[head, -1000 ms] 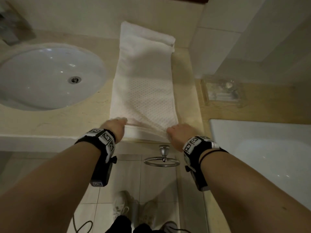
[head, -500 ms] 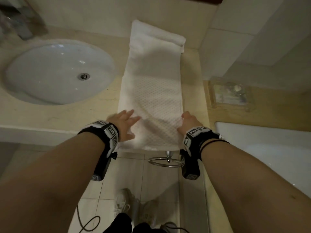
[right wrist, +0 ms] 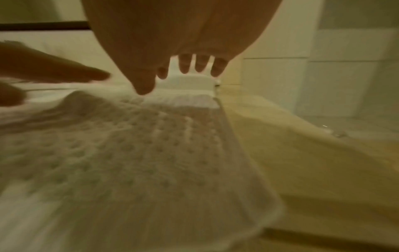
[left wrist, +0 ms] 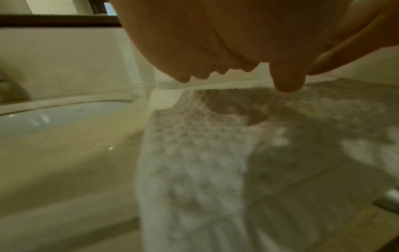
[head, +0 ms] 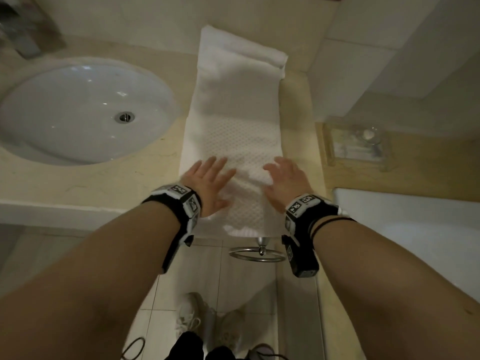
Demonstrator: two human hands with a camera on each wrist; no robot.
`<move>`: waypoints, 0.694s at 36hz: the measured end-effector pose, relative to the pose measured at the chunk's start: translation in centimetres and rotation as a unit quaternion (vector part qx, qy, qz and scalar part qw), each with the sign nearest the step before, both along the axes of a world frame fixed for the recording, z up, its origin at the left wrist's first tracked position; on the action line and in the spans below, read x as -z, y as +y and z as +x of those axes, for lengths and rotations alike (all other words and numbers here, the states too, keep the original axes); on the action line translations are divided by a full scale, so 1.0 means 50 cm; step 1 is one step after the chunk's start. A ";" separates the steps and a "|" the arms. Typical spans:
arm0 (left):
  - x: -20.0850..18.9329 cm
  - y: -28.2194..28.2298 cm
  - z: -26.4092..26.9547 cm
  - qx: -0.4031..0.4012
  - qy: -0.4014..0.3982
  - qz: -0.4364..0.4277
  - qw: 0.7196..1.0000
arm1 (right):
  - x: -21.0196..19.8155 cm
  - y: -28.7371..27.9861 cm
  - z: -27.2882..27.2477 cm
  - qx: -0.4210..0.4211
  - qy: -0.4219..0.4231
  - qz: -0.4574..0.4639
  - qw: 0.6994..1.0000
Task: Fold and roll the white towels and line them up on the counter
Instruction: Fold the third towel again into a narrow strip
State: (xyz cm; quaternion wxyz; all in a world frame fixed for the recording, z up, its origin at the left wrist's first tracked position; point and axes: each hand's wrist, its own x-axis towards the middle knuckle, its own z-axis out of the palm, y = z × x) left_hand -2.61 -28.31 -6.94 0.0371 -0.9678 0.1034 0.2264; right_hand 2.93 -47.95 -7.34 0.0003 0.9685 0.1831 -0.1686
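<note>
On the beige counter (head: 78,183), left to right: a white oval sink (head: 85,110), then the white towel (head: 233,105) folded into a long strip, then a clear soap dish (head: 355,146) near the wall. The towel's long axis ran straight away from the person, near end hanging over the counter edge, far end bunched against the back wall. The left hand (head: 207,183) lay flat on the towel's near left part, fingers straight and spread, holding nothing. The right hand (head: 285,183) lay flat on the near right part, also open-fingered and gripping nothing. Both hands sat about level at the near end, neither clearly nearer. Likely smoothing before a roll; rolling would run from the near end toward the wall along that axis. A chrome towel ring (head: 255,254) hung below the edge.
</note>
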 end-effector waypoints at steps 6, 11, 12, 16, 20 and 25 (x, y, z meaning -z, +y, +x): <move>0.065 -0.005 -0.008 -0.076 0.089 0.000 0.993 | 0.061 0.012 -0.011 0.066 0.175 -0.024 0.982; 0.053 0.013 0.009 -0.104 0.102 0.039 0.989 | 0.047 -0.003 0.012 0.131 0.109 -0.108 0.979; 0.048 0.008 0.017 -0.103 0.105 0.046 0.988 | 0.036 0.005 0.022 0.119 0.082 -0.108 0.984; 0.042 -0.007 0.045 -0.111 0.041 -0.008 0.993 | 0.035 0.072 0.037 -0.042 0.088 -0.019 0.995; 0.062 0.017 0.045 -0.126 0.085 -0.003 0.988 | 0.078 0.074 0.021 0.000 0.134 -0.017 0.991; 0.051 0.021 0.038 -0.138 0.094 -0.018 0.986 | 0.073 0.040 0.021 0.103 0.123 -0.014 0.987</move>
